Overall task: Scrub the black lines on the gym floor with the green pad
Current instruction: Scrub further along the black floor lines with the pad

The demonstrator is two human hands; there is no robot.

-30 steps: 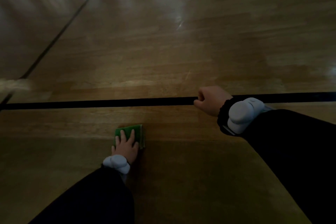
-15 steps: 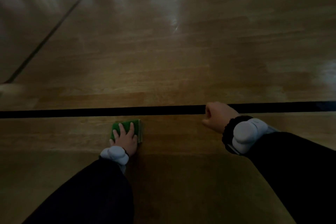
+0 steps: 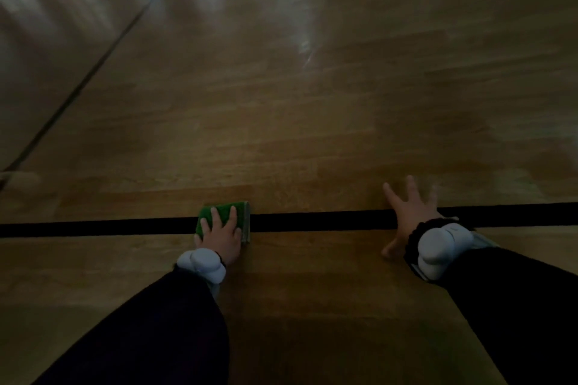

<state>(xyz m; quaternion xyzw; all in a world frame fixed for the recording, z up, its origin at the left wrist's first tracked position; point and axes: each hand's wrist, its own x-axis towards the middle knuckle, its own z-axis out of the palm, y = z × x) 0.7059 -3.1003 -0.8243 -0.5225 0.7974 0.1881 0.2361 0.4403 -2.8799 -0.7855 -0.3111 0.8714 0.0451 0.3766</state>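
Head view, my one camera: my left hand (image 3: pixel 220 241) lies flat with straight fingers pressing the green pad (image 3: pixel 223 218) onto the black line (image 3: pixel 322 221), which crosses the wooden gym floor (image 3: pixel 312 122) from left to right. Well apart to the right, my right hand (image 3: pixel 406 216) is spread wide, palm down across the same line, holding nothing. I see a thinner dark line (image 3: pixel 93 69) run diagonally at far left, and both sleeves are dark with white wrist devices.
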